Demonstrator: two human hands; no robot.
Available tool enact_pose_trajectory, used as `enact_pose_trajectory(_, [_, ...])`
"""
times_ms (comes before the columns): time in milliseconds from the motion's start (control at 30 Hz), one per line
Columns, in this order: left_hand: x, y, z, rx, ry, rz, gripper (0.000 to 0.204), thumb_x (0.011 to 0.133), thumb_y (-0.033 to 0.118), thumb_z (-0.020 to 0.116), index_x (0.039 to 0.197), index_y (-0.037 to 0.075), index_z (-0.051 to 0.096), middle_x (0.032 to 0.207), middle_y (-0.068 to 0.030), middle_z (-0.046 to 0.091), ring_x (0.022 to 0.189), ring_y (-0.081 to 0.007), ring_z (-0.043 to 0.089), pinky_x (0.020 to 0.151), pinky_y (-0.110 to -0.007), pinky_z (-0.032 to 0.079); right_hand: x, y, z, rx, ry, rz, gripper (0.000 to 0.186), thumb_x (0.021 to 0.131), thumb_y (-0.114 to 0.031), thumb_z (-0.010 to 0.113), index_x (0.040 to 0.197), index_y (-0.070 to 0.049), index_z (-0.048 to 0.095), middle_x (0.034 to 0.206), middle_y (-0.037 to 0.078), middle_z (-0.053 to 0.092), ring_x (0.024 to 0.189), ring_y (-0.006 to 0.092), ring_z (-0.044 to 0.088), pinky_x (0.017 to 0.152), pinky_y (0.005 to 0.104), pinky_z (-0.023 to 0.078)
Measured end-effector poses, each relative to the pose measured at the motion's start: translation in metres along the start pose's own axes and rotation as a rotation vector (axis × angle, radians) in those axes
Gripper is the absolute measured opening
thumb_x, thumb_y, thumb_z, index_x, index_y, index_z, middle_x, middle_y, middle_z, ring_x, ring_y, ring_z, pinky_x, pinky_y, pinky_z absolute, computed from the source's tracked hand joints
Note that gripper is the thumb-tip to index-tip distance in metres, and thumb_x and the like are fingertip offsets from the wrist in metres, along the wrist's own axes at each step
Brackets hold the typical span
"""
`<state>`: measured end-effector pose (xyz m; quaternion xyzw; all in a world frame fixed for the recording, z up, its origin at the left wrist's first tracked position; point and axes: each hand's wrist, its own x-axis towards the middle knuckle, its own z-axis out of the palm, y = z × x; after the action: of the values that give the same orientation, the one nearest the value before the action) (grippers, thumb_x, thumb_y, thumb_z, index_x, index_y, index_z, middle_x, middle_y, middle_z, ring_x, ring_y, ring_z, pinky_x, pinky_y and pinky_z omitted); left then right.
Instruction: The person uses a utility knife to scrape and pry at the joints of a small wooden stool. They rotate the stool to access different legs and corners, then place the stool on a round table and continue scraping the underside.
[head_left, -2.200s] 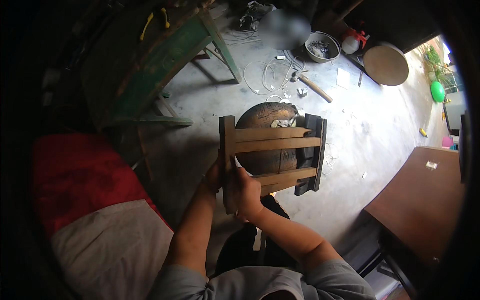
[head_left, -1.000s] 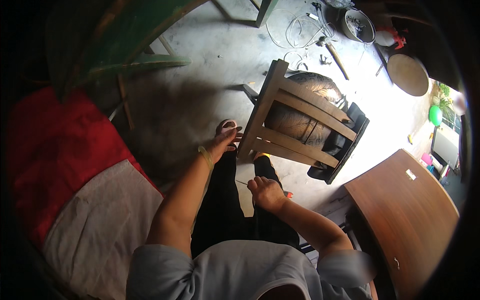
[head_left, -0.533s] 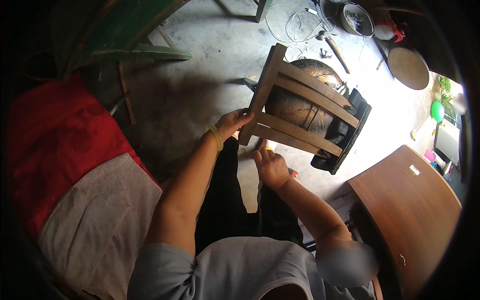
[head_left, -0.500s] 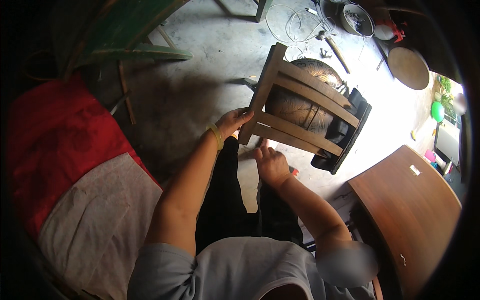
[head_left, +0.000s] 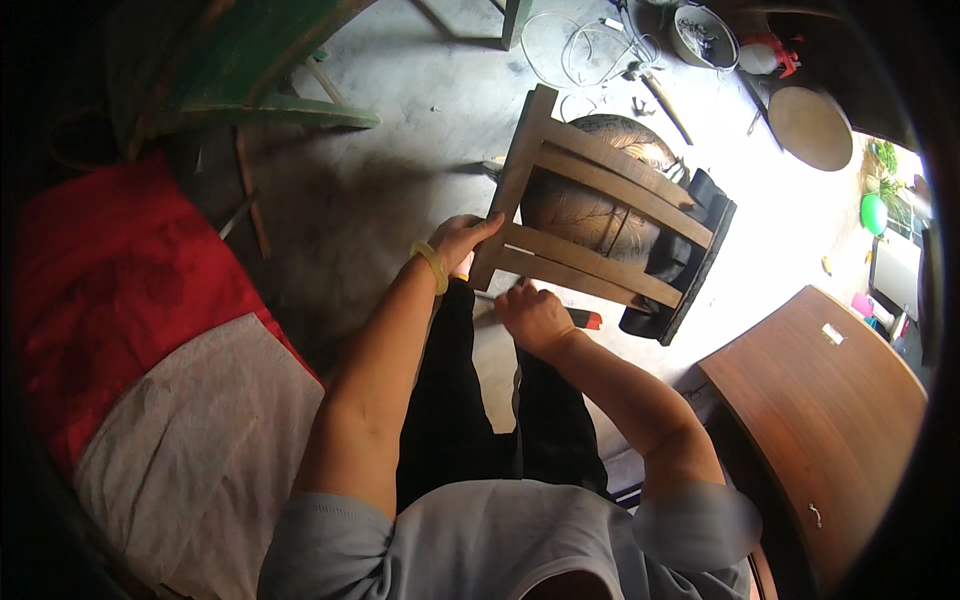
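Note:
A slatted wooden chair frame (head_left: pixel 520 170) stands tilted in front of me, with black padded material (head_left: pixel 700 255) along its right end. My left hand (head_left: pixel 467 240) holds the near end of its left rail, thumb over the wood. Closed just below the lowest slat is my right hand (head_left: pixel 535 315). A tool's red-and-black handle (head_left: pixel 584 318) sticks out to its right, and its working end is mostly hidden. Behind the slats sits a rounded, dark patterned cushion-like thing (head_left: pixel 590 215).
A hammer (head_left: pixel 665 105), coiled cable (head_left: pixel 575 55) and a bucket of small pieces (head_left: pixel 705 38) lie on the far floor. Right are a round wooden disc (head_left: pixel 810 128) and a brown cabinet (head_left: pixel 820 420). Red cloth (head_left: pixel 130 270) and pale cloth (head_left: pixel 200 450) lie left; green furniture (head_left: pixel 270 110) stands behind.
My right hand has moved slightly up and left, and more of the red-and-black handle shows. The left hand keeps its hold; the chair frame sits slightly farther left in the picture.

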<state>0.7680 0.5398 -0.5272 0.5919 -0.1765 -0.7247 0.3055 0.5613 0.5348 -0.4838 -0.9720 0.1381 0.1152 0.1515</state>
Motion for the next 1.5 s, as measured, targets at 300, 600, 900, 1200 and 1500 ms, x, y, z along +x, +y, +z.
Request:
enact_pose_trajectory(300, [-0.012, -0.017, 0.0, -0.207, -0.026, 0.118, 0.049, 0.085, 0.035, 0.066, 0.122, 0.006, 0.056, 0.099, 0.0015, 0.061, 0.091, -0.0081, 0.054, 0.079, -0.024, 0.042, 0.029, 0.059, -0.047, 0.054, 0.166, 0.312, 0.011, 0.081, -0.016, 0.053, 0.088, -0.008, 0.052, 0.079, 0.008, 0.057, 0.073, 0.0229, 0.062, 0.057, 0.0339, 0.05])
enact_pose_trajectory(600, [0.017, -0.045, 0.017, -0.293, 0.016, 0.282, 0.056, 0.072, 0.015, 0.077, 0.122, 0.004, 0.053, 0.1, -0.0031, 0.065, 0.092, -0.0128, 0.061, 0.084, -0.027, 0.048, 0.045, 0.063, -0.041, 0.022, 0.094, 0.187, 0.012, 0.082, -0.019, 0.053, 0.089, -0.008, 0.054, 0.076, 0.009, 0.059, 0.067, 0.0234, 0.065, 0.049, 0.0322, 0.051])
enact_pose_trajectory(900, [0.019, -0.019, 0.042, -0.011, 0.323, 0.273, 0.053, 0.068, 0.028, 0.08, 0.109, 0.002, 0.058, 0.096, -0.0083, 0.068, 0.088, -0.0176, 0.064, 0.079, -0.03, 0.049, 0.054, 0.081, -0.039, -0.059, 0.074, 0.158, 0.011, 0.081, -0.019, 0.054, 0.083, -0.009, 0.057, 0.071, 0.007, 0.059, 0.062, 0.0235, 0.064, 0.05, 0.0344, 0.051])
enact_pose_trajectory(1200, [0.017, -0.024, 0.041, 0.415, 0.535, 0.281, 0.049, 0.068, 0.021, 0.07, 0.113, 0.004, 0.057, 0.098, -0.0126, 0.065, 0.092, -0.0276, 0.062, 0.084, -0.036, 0.047, 0.096, 0.146, -0.073, -0.087, 0.095, 0.383, 0.015, 0.082, -0.023, 0.054, 0.087, -0.01, 0.059, 0.068, 0.005, 0.062, 0.06, 0.0211, 0.065, 0.048, 0.0343, 0.05])
enact_pose_trajectory(1500, [0.015, -0.022, 0.043, 0.452, 0.602, 0.293, 0.05, 0.068, 0.032, 0.067, 0.11, 0.008, 0.059, 0.094, -0.0133, 0.066, 0.092, -0.0305, 0.061, 0.084, -0.039, 0.045, 0.078, 0.117, -0.059, -0.095, 0.061, 0.082, 0.013, 0.083, -0.019, 0.05, 0.088, -0.011, 0.059, 0.069, 0.006, 0.063, 0.06, 0.0192, 0.065, 0.045, 0.0333, 0.048])
